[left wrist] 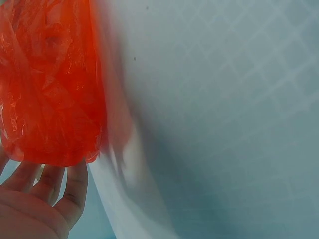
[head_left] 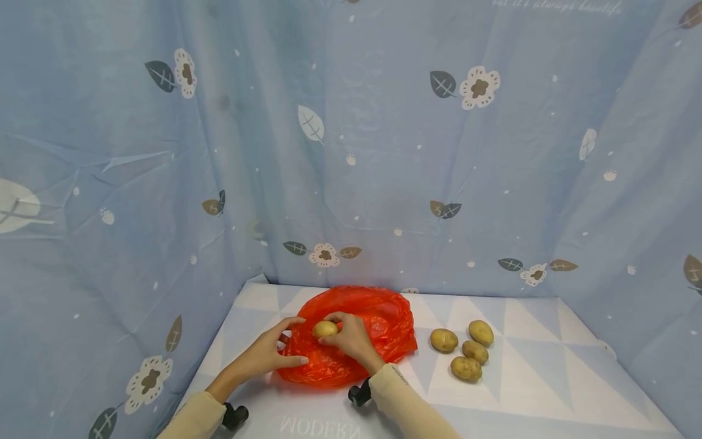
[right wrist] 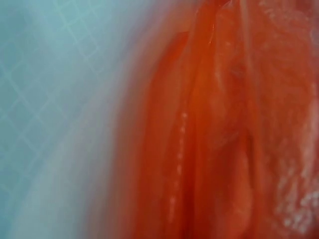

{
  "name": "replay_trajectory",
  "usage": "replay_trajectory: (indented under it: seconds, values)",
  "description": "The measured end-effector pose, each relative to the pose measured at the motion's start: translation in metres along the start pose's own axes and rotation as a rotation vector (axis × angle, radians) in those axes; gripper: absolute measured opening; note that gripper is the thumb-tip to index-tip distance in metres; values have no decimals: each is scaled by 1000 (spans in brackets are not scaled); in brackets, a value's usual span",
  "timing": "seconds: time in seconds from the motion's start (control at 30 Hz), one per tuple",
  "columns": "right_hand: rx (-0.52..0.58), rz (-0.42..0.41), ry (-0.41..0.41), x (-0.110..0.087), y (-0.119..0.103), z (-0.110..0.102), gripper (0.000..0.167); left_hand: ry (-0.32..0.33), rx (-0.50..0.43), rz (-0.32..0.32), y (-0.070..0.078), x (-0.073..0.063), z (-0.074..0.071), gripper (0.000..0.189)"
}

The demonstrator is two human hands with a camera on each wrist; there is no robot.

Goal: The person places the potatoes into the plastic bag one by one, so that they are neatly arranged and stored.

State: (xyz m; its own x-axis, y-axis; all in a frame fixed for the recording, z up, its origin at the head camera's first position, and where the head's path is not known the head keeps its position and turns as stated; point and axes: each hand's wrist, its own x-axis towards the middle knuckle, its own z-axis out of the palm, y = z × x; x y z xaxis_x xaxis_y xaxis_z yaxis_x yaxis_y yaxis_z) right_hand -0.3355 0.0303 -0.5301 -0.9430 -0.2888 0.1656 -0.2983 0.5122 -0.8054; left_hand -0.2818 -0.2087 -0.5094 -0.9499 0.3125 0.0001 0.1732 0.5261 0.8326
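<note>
A red plastic bag [head_left: 397,314] lies with its mouth spread on the table, and its red film also shows in the left wrist view [left wrist: 55,94] and, blurred, in the right wrist view [right wrist: 219,124]. Over the bag's opening, my right hand [head_left: 353,338] pinches a yellow-brown potato [head_left: 325,329] between thumb and fingers. My left hand [head_left: 265,350] is at the bag's left side, thumb and fingers spread wide along the rim. In the left wrist view, its fingers [left wrist: 75,191] touch the bag's edge, their tips partly hidden by the film.
Several potatoes [head_left: 444,340] lie grouped on the table to the right of the bag. The white and pale-blue patterned tabletop [head_left: 537,360] meets a blue curtain [head_left: 384,171] with leaf and flower prints at the back and sides.
</note>
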Motion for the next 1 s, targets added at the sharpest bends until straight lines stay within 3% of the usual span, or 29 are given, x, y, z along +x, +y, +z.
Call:
replay_trajectory:
  seconds: [0.47,1.0]
  values:
    - [-17,6,13,7,1,8,38,-9,0,-1,3,-2,0,82]
    - [63,44,-59,7,1,6,38,3,-1,-21,1,-1,0,81]
